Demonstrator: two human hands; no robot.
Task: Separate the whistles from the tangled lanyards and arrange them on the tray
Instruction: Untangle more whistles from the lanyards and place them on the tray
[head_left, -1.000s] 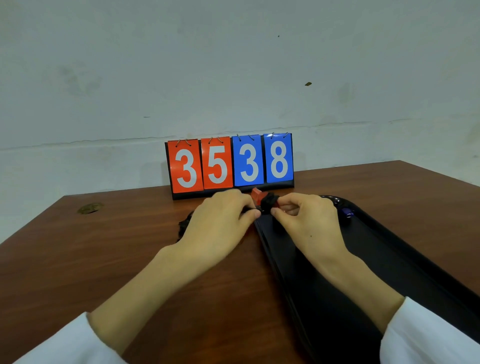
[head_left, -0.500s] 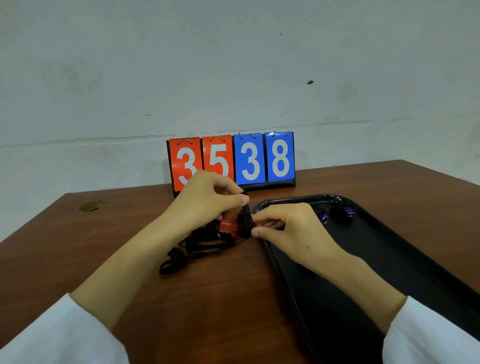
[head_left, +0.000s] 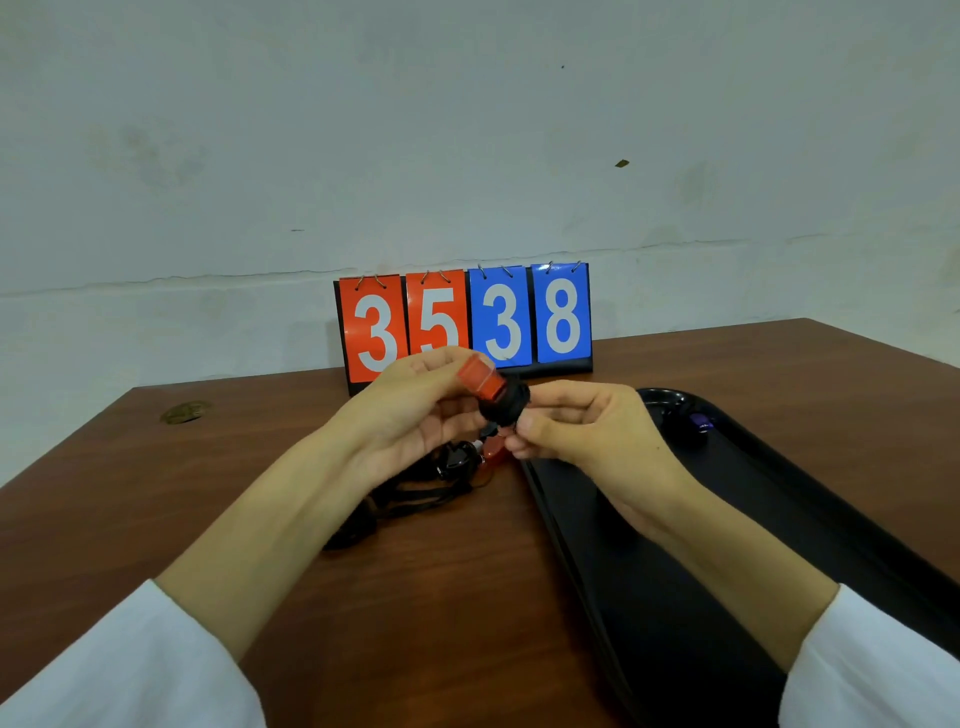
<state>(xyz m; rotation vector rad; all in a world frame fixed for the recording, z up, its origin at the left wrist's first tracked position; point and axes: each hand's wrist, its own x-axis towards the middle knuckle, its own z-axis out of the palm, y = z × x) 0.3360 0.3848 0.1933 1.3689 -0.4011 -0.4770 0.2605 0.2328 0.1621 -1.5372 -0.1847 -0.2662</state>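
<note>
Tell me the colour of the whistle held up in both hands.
Red-orange whistle with a black end, clearest in the head view.

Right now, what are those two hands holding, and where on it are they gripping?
A red whistle, lifted off the table. The left hand pinches its red end; the right hand pinches the black part at its other end.

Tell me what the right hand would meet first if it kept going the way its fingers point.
The right hand points leftward; its fingers already touch the red-and-black whistle, and just beyond is the left hand, though depth is uncertain.
</note>
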